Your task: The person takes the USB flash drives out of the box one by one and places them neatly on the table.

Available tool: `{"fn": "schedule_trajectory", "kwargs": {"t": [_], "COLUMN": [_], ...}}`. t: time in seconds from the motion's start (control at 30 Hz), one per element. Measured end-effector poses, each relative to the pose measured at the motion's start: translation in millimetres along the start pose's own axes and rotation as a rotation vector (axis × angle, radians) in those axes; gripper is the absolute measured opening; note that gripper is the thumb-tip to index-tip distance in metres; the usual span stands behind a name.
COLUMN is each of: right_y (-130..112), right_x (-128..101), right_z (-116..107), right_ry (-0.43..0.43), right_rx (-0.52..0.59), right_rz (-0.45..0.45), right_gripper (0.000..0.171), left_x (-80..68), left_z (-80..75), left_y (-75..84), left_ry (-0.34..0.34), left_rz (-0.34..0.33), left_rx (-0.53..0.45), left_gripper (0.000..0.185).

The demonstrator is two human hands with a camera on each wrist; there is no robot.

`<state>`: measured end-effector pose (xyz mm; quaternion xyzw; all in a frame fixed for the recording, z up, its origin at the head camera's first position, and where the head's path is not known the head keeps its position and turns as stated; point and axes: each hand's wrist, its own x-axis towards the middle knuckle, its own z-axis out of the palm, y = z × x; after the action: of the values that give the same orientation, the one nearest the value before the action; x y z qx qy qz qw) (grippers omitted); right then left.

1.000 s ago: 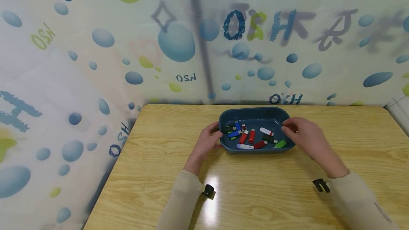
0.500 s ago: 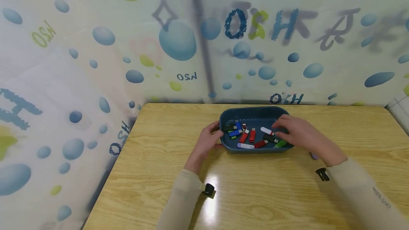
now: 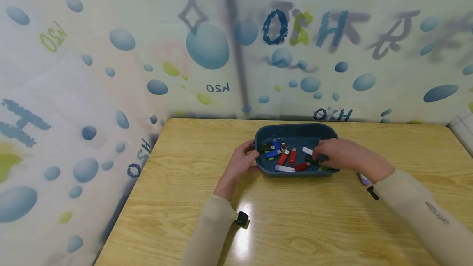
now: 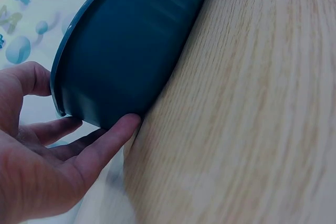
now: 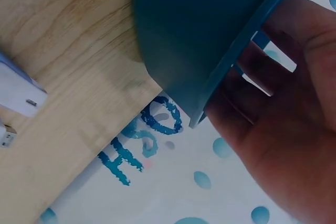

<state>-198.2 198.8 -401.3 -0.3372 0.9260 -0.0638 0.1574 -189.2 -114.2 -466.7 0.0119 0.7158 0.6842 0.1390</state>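
A dark blue rectangular bin [image 3: 295, 129] holds several USB flash drives in red, blue, black, white and green. My left hand [image 3: 241, 161] grips its left end; in the left wrist view the thumb is at the rim and the fingers touch the outer wall. My right hand [image 3: 341, 154] reaches over the right rim, fingers down inside the bin. Its fingertips are at a black flash drive [image 3: 312, 161], beside a white one [image 3: 307, 151] and a partly covered green one [image 3: 324, 168]. The right wrist view hides those fingertips behind the bin wall [image 5: 194, 30].
On the wooden table [image 3: 295, 216], right of the bin, lies a purple and white flash drive [image 3: 363, 179], partly behind the right wrist. The right wrist view shows its white body [image 5: 18, 90] close up. A patterned sheet [image 3: 207, 48] hangs behind the table.
My right hand has moved left from the bin's right rim, down among the flash drives. The purple and white drive on the table has come into sight. My left hand has stayed on the bin.
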Motion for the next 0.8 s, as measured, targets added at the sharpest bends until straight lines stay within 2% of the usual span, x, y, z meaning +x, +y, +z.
{"fn": "schedule_trajectory", "kwargs": {"t": [0.2,0.43,0.8], "right_y": [-2,0,-2], "right_x": [7,9,17], "right_z": [1,5,7], "right_ry": [-0.098,-0.098,-0.153], "right_rx": [-0.031,-0.075,-0.128], "right_rz": [-0.004,-0.030,0.011], "right_gripper": [0.019,0.018,0.025], "left_x": [-0.3,-0.8,-0.4], "left_z": [0.9,1.2,2.0], "left_y": [0.7,1.7,2.0], "left_ry": [0.007,0.005,0.009], "left_rz": [-0.007,-0.012,-0.034], "left_rx": [-0.003,-0.004,-0.025], "left_gripper": [0.056,0.057,0.057]}}
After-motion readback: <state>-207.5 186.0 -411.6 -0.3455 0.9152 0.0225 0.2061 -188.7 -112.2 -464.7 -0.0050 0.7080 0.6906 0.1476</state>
